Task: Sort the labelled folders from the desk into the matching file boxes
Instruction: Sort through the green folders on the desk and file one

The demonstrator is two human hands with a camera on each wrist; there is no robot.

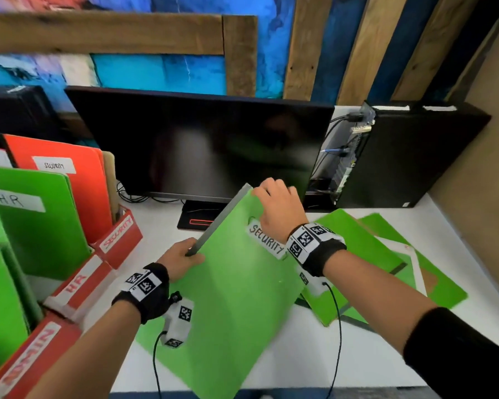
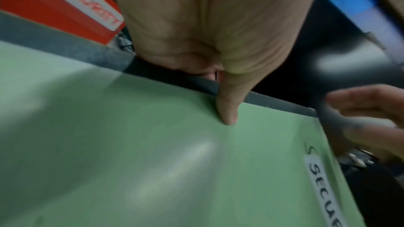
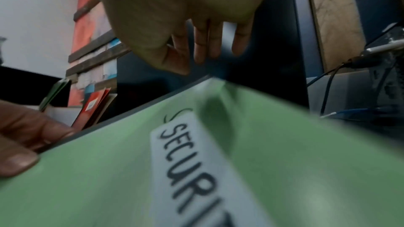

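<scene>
White desk – monitor, PC, file boxes, loose green folders.

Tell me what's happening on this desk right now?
A person is sorting folders. Both hands hold a green folder labelled SECURITY above the desk: the left hand pinches its grey spine edge, the right hand is at its top corner. It is not yet filed. The red SECURITY box stands at the left, beyond the HR box. More green folders lie on the desk to the right.
</scene>
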